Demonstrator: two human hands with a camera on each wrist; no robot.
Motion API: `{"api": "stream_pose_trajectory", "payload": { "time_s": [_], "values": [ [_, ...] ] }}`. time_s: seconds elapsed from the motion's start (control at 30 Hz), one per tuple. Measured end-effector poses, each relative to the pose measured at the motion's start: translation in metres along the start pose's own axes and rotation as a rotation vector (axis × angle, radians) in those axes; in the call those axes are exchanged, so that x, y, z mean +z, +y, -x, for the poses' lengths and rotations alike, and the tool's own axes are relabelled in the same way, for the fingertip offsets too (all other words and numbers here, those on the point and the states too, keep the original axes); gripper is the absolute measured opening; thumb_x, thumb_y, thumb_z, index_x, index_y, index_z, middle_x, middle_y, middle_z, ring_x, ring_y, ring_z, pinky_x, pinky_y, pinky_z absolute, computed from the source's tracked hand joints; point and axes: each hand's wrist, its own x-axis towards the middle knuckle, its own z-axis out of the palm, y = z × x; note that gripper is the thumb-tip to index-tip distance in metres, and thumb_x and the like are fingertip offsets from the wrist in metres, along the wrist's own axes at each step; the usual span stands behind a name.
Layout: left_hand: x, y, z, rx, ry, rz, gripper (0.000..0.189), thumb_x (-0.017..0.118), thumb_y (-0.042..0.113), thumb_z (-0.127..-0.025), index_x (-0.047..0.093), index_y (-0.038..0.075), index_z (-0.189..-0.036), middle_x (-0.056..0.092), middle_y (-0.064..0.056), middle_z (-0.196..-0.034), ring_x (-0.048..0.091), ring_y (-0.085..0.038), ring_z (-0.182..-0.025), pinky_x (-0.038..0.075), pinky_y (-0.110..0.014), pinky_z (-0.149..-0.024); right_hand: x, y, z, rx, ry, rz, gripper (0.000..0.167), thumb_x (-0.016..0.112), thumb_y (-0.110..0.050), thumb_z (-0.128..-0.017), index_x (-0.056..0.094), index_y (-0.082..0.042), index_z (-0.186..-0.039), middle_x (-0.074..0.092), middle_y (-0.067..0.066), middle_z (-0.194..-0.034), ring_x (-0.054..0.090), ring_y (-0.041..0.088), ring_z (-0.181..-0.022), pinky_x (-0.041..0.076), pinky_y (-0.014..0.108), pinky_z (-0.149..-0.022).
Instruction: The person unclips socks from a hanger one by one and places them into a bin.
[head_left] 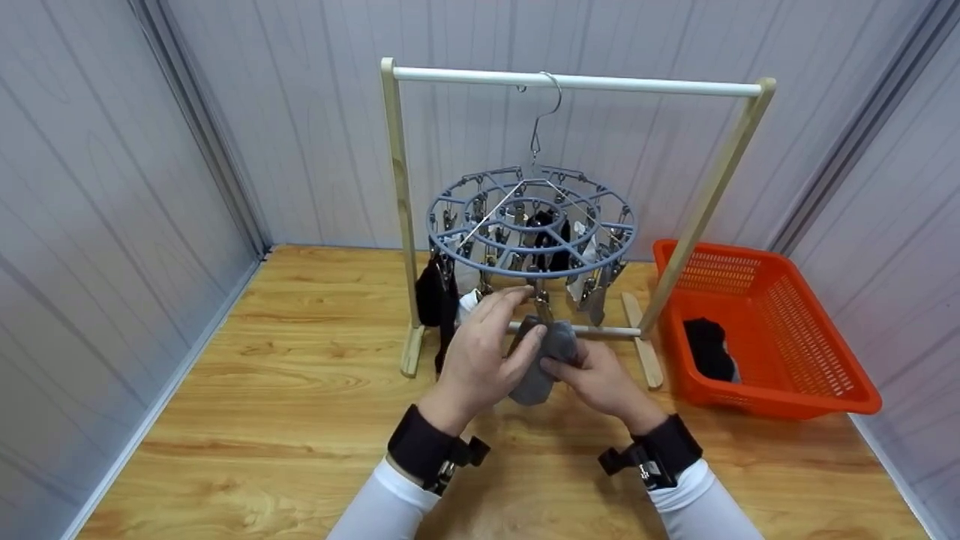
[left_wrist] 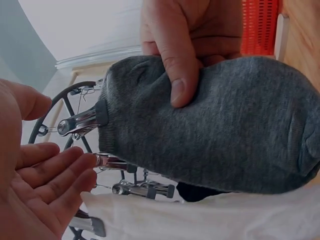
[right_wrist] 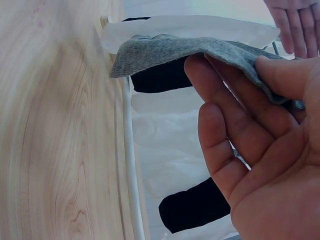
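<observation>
A grey sock (left_wrist: pixel 225 125) hangs by its cuff from a metal clip (left_wrist: pixel 82 120) at the near side of the round grey-blue hanger (head_left: pixel 551 274). My right hand (head_left: pixel 604 375) pinches the sock's edge, thumb (left_wrist: pixel 175 65) on the front and fingers behind, as the right wrist view also shows. Beside the clip, my left hand (head_left: pixel 484 352) has its fingers extended and apart from the thumb, with nothing gripped. In the left wrist view its fingertips (left_wrist: pixel 87 161) lie close to a second clip (left_wrist: pixel 115 162); whether they touch it I cannot tell.
The hanger hooks over the white bar (head_left: pixel 637 84) of a wooden stand (head_left: pixel 701 202). Black socks (head_left: pixel 431 292) and white ones hang around the ring. An orange basket (head_left: pixel 825 330) at the right holds a dark sock (head_left: pixel 709 349). Panel walls surround the wooden floor (head_left: pixel 300 390).
</observation>
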Motion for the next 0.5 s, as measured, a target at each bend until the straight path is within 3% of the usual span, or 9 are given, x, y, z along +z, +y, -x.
{"api": "stream_pose_trajectory", "payload": {
  "time_s": [0.3, 0.5],
  "values": [
    [0.0020, -0.0020, 0.0041, -0.116, -0.028, 0.112, 0.050, 0.070, 0.020, -0.111, 0.060, -0.005, -0.153, 0.070, -0.016, -0.147, 0.065, -0.027, -0.139, 0.049, -0.042, -0.122, 0.0036, -0.0019, -0.0006, -0.074, -0.027, -0.010, 0.034, 0.075, -0.011, -0.107, 0.074, 0.003, -0.138, 0.080, 0.014, -0.127, 0.076, 0.022, -0.115, 0.062, 0.030, -0.095],
    [0.0013, -0.0011, 0.0032, -0.205, -0.031, 0.255, 0.048, 0.069, 0.019, -0.112, 0.059, -0.005, -0.153, 0.070, -0.016, -0.148, 0.065, -0.026, -0.139, 0.051, -0.042, -0.120, 0.0042, -0.0027, -0.0016, -0.085, -0.039, 0.012, 0.029, 0.075, -0.013, -0.107, 0.077, 0.002, -0.133, 0.081, 0.012, -0.124, 0.077, 0.022, -0.114, 0.063, 0.032, -0.095]
  ]
}}
